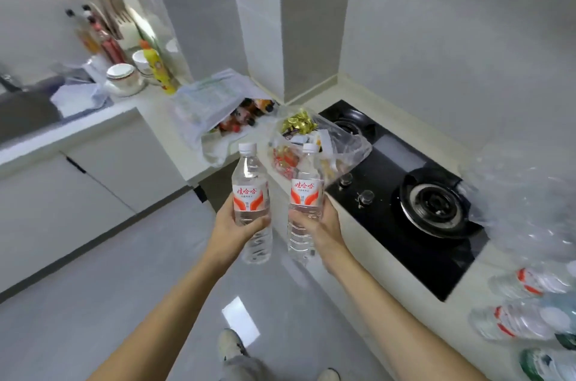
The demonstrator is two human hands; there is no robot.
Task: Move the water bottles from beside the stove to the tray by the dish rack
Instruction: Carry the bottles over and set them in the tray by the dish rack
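Mid-carry: left hand point(235, 226) and right hand point(318, 224) each grip one upright water bottle point(251, 190), point(305, 193) at its waist, between stove point(405, 193) and floor; more bottles point(526, 318) wait beside it.

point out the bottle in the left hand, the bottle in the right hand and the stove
left bottle point(250, 190): head view, on its red and white label
right bottle point(306, 193): head view, on its label
stove point(392, 162): head view, on the black glass between the burners
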